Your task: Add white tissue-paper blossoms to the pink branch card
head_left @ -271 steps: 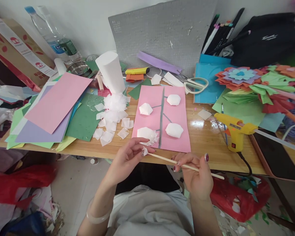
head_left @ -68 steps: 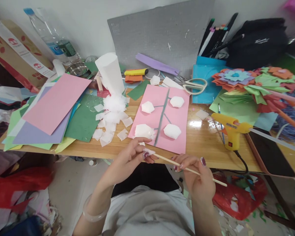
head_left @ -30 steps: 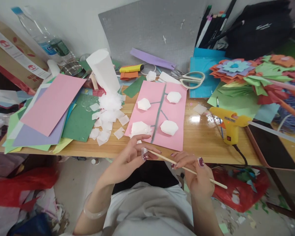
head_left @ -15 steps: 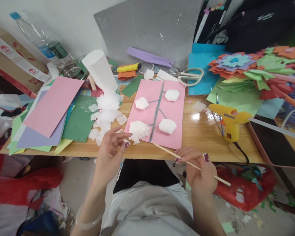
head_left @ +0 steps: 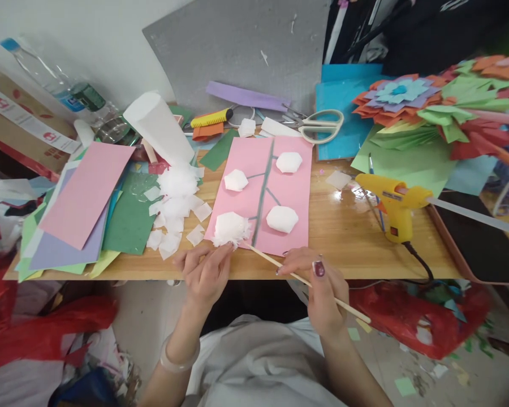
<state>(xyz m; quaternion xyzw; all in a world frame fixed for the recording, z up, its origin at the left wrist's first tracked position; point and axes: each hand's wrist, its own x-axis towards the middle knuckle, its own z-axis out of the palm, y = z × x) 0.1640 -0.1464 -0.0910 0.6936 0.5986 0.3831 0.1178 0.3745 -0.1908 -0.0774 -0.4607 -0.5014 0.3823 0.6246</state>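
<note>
A pink sheet [head_left: 290,183] lies on the wooden table [head_left: 348,237], with a grey stem drawn on it and several white tissue puffs. The nearest puff, a fluffy one [head_left: 230,228], sits at the sheet's lower left corner. My right hand [head_left: 322,285] is closed on a thin wooden stick [head_left: 299,275], and the stick's tip touches that fluffy puff. My left hand [head_left: 204,270] rests at the table edge just below the puff, fingers stretched toward it and holding nothing that I can see.
Loose white tissue squares [head_left: 173,209] and a stack of coloured paper [head_left: 80,203] lie to the left. A yellow glue gun [head_left: 392,198] stands to the right. Scissors [head_left: 322,121], a grey cutting mat [head_left: 237,51], a white paper roll [head_left: 156,127] and paper flowers [head_left: 407,96] line the back.
My left hand has let go of the stick's tip and dropped to the table edge by the fluffy puff. The stick's tip now reaches that puff. The view has tilted.
</note>
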